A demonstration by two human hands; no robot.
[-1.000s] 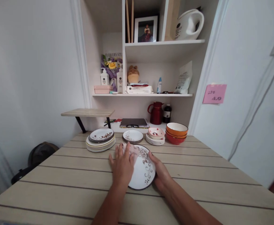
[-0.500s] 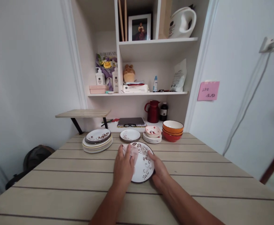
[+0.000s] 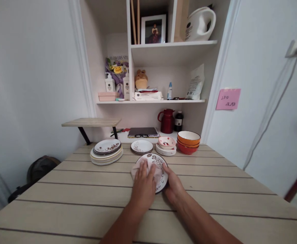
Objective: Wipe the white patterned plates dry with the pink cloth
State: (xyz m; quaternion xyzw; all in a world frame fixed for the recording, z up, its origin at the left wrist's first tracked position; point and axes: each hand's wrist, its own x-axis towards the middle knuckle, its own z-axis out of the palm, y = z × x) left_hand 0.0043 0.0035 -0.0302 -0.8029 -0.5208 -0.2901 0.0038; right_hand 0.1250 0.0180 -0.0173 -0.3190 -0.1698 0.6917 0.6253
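A white plate [image 3: 165,174] with a dark rim and brown floral pattern is tilted toward me above the table. My right hand [image 3: 173,185] grips its right edge, thumb on the face and the other fingers behind. My left hand [image 3: 144,181] presses a pale pink cloth [image 3: 135,169] against the plate's face, its fingers laid over the cloth. The cloth covers the plate's left and middle part and hangs past its left edge.
Behind the hands stand a tall plate stack [image 3: 106,157], a small stack of patterned plates [image 3: 141,146], small dishes under a pink square bowl [image 3: 166,143], and orange and red bowls [image 3: 188,142]. Farther back are a red jug [image 3: 167,122], a laptop [image 3: 142,131] and a raised wooden shelf [image 3: 91,122].
My left hand has slid the cloth rightward from the plate's left edge across its middle. My right hand keeps its grip on the plate, which looks more tilted. The view has shifted slightly.
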